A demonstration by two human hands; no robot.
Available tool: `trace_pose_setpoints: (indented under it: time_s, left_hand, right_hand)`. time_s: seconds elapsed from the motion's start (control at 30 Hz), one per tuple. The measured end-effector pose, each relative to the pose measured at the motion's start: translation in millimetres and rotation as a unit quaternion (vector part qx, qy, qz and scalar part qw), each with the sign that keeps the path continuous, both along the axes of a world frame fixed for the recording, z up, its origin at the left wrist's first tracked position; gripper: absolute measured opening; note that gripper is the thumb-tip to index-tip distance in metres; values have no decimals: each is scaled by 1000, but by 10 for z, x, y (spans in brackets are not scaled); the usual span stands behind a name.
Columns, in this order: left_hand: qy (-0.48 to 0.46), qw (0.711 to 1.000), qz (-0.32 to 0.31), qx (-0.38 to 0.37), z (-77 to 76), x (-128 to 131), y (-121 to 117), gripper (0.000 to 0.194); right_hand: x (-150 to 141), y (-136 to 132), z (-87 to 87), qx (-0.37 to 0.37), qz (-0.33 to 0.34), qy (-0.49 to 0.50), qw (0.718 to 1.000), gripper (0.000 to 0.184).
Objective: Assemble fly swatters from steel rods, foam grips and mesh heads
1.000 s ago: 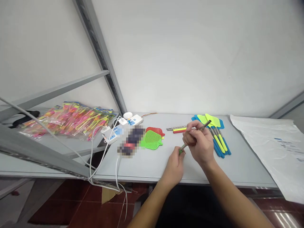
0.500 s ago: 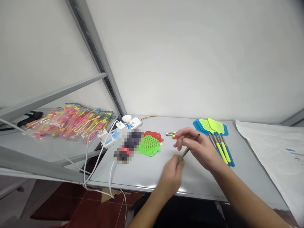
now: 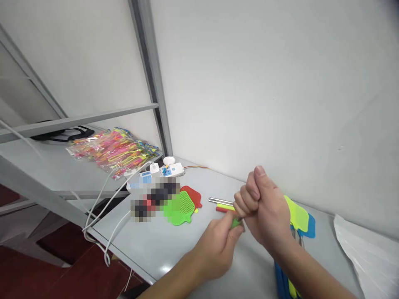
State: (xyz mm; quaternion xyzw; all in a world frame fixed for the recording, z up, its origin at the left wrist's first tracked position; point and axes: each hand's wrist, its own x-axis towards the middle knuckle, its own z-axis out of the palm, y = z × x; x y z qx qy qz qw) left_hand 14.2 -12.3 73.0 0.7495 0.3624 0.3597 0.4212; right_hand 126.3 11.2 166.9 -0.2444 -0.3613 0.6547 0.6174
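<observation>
My left hand [image 3: 215, 247] is closed round the green grip of a fly swatter handle [image 3: 236, 223], whose end shows between thumb and fingers. Just above it, my right hand [image 3: 264, 207] makes a fist around the metal rod of the same handle, thumb pointing up; the rod is almost wholly hidden. Beyond the hands lie loose swatter handles with metal rods [image 3: 220, 201], a yellow grip [image 3: 225, 206] and a red grip [image 3: 222, 209]. To their left, a green perforated swatter head [image 3: 182, 209] overlaps a red one [image 3: 193, 194].
Assembled swatters with yellow [image 3: 296, 214] and blue [image 3: 308, 226] heads lie right, partly behind my right arm. A white plastic sheet [image 3: 358, 245] covers the far right. Power strips [image 3: 174, 170], a blurred dark object [image 3: 158, 197], cables and bagged colourful items [image 3: 115, 149] stand left, by a metal frame.
My right hand has gone from loosely spread fingers beside the rod to a fist around it. My left hand keeps the green grip. The view has turned and shifted.
</observation>
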Motion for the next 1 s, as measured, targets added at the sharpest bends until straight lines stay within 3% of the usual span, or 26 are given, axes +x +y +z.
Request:
trace_pose_setpoints:
  time_s: [0.2, 0.37, 0.47, 0.6, 0.73, 0.87, 0.93, 1.0]
  left_hand:
    - [8, 999, 2, -38, -5, -123, -57, 27]
    - [-58, 994, -6, -90, 20, -438, -143, 29]
    - [-102, 986, -2, -134, -46, -660, -234, 31]
    - [-189, 951, 15, -243, -194, -1004, -365, 33]
    - [-294, 890, -6, -348, -277, -1367, -433, 35]
    - [-366, 836, -5, -409, -371, -1531, -454, 36]
    - [-386, 828, 16, -407, -457, -1531, -479, 42]
    - [-412, 818, 43, -399, -553, -1510, -507, 49]
  right_hand:
    - [-139, 37, -176, -46, 6, 39, 998, 49]
    - [-468, -5, -170, -50, 35, 41, 997, 49]
    - [-714, -37, -245, -67, 53, 35, 996, 49]
    - [-1096, -54, -446, -95, 96, 29, 990, 49]
    - [-1468, 19, -574, -77, 161, 13, 984, 46]
    - [-1587, 167, -620, 51, 159, -168, 972, 28]
    - [-1509, 199, -701, 121, 114, -312, 935, 37]
    - [-1365, 174, -850, 178, 69, -455, 870, 42]
